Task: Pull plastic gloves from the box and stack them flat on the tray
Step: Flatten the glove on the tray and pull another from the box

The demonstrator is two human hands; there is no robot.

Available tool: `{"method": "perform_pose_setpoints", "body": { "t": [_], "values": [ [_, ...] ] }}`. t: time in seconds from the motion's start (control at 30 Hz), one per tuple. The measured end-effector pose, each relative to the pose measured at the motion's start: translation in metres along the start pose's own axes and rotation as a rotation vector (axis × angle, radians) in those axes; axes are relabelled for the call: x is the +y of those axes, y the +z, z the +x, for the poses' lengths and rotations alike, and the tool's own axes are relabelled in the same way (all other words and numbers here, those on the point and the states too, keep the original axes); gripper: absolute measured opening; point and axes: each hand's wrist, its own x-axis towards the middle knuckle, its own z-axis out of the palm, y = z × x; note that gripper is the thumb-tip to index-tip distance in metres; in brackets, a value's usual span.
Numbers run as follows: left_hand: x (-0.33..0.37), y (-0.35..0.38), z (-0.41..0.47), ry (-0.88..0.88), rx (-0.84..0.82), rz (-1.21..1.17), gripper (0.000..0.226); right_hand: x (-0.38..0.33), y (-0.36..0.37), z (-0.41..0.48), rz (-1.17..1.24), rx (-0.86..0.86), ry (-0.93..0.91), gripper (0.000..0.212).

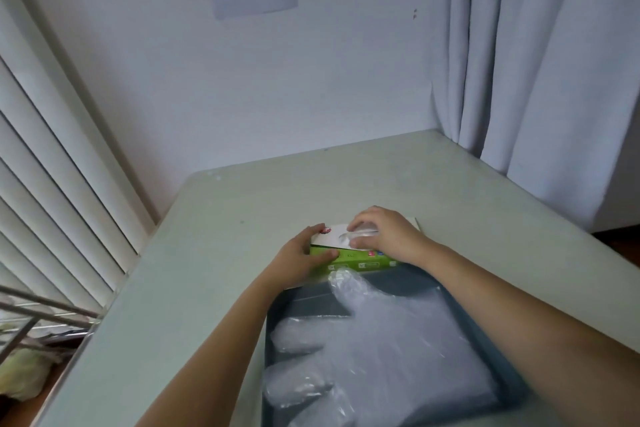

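The left hand clamps the 9 o'clock end of the green-and-white cardboard glove box, thumb on the near face and fingers over the top, likely to steady the light box for a pull. The right hand curls its fingers into the top slot; whether they pinch film I cannot tell. The box sits just beside the 12 o'clock rim of the dark grey plastic tray. At least 1 clear plastic glove lies flat there, fingers toward 9 o'clock. Pale green tabletop lies open toward 12 o'clock
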Motion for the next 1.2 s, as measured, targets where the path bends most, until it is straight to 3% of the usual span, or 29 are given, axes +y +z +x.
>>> {"method": "perform_pose_setpoints", "body": {
  "t": [0.13, 0.43, 0.67, 0.83, 1.1, 1.2],
  "values": [
    [-0.011, 0.002, 0.006, 0.003, -0.023, -0.103, 0.060, 0.005, 0.002, 0.007, 0.024, 0.050, -0.014, 0.006],
    [-0.026, 0.005, 0.016, 0.026, -0.063, -0.182, 0.054, 0.013, 0.002, 0.011, 0.125, 0.084, 0.038, 0.005],
    [-0.024, 0.004, 0.013, 0.046, -0.056, -0.109, 0.065, 0.015, 0.000, 0.013, 0.149, 0.074, 0.047, 0.010],
    [-0.022, 0.006, 0.013, 0.061, -0.030, -0.055, 0.088, 0.012, 0.000, 0.013, 0.186, 0.062, 0.061, 0.009],
    [-0.023, 0.003, 0.012, 0.092, -0.041, -0.019, 0.078, 0.008, 0.008, 0.010, 0.188, 0.233, 0.099, 0.008],
    [-0.023, 0.004, 0.011, 0.098, -0.036, -0.006, 0.077, 0.008, 0.007, 0.008, 0.210, 0.158, 0.094, 0.008]
  ]
}}
